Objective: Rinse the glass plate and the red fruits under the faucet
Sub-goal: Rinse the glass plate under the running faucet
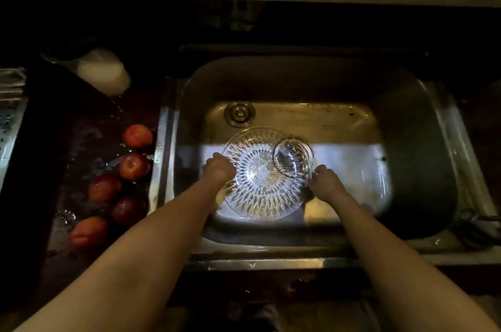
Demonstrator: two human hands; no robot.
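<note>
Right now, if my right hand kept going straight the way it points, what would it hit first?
Probably the small glass bowl on the glass plate. Your right hand sits at the plate's right rim pointing forward and left, and the bowl lies just ahead; depth is unclear from above.

Plate (261,177) in sink (406,120); fruits (134,166) on counter (81,147) left.

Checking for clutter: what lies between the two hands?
Head view: the glass plate lies between the left hand and right hand, with a small glass bowl on it.
</note>
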